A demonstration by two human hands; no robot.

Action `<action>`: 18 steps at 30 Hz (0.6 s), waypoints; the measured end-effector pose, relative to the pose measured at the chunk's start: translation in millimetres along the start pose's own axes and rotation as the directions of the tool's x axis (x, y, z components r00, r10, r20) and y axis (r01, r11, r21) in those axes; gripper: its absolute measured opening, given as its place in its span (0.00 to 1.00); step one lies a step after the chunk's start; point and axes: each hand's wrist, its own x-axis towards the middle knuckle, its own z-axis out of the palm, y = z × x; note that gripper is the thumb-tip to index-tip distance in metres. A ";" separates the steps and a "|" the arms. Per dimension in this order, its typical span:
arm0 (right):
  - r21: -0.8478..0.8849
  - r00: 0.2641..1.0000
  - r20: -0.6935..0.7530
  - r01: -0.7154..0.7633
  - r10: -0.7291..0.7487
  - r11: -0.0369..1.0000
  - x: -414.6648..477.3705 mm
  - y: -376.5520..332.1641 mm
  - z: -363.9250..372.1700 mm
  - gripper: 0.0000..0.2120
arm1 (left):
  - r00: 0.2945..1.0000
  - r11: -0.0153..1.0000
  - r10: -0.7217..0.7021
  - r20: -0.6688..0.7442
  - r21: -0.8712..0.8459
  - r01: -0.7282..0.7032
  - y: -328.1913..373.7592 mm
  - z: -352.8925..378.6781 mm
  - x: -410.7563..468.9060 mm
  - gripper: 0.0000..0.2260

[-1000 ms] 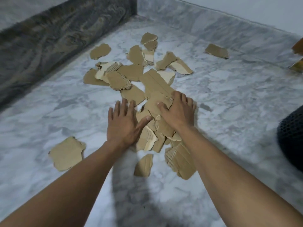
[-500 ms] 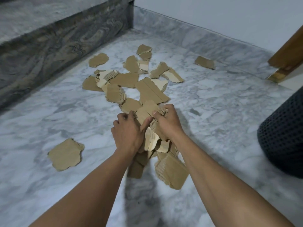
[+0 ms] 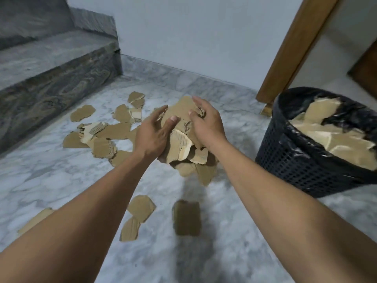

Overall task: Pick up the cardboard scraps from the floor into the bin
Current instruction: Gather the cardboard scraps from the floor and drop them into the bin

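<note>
A bundle of brown cardboard scraps (image 3: 181,144) is pressed between my left hand (image 3: 153,131) and my right hand (image 3: 206,125), lifted above the marble floor. A blurred scrap (image 3: 186,217) lies or falls below the bundle. Two more scraps (image 3: 140,207) rest on the floor under my left forearm. Several scraps (image 3: 106,131) stay scattered on the floor further back on the left. The black mesh bin (image 3: 302,166) stands at the right, lined with a black bag and holding cardboard pieces (image 3: 330,135).
A dark marble step (image 3: 51,78) rises at the left. A white wall with a marble skirting (image 3: 183,78) closes the back. A wooden door frame (image 3: 293,50) leans behind the bin. One scrap (image 3: 34,219) lies at the left near my forearm.
Both hands closed around a heap of scraps on the floor and raised it toward the right. A few pieces have slipped out below. The view swung right, revealing the bin.
</note>
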 end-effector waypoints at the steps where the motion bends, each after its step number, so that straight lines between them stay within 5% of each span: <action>1: -0.012 1.000 -0.016 0.026 -0.026 1.000 5.4 -12.9 -19.2 0.19 | 1.000 0.999 0.025 0.002 -0.036 -0.025 18.3 7.8 5.6 0.36; 5: -0.071 0.988 -0.120 0.092 -0.100 0.993 28.9 -54.2 -103.7 0.20 | 0.994 0.987 0.113 0.006 -0.112 -0.112 100.0 54.3 28.2 0.43; 9: -0.118 0.969 -0.227 0.076 -0.101 0.990 51.8 -74.3 -198.4 0.21 | 0.972 0.972 0.235 0.019 -0.002 -0.235 185.9 123.5 36.7 0.26; 11: -0.169 0.954 -0.288 0.034 -0.082 0.985 59.3 -73.2 -243.2 0.21 | 0.967 0.968 0.248 0.059 0.020 -0.249 220.0 160.7 38.5 0.25; 15: -0.194 0.923 -0.381 -0.129 0.046 0.973 60.3 -38.6 -308.1 0.22 | 0.966 0.979 0.175 0.193 0.069 -0.191 245.3 234.2 43.2 0.21; 18: -0.208 0.912 -0.363 -0.278 0.190 0.938 49.5 -8.6 -339.0 0.20 | 0.953 0.983 0.020 0.301 0.169 -0.074 235.8 270.4 43.2 0.26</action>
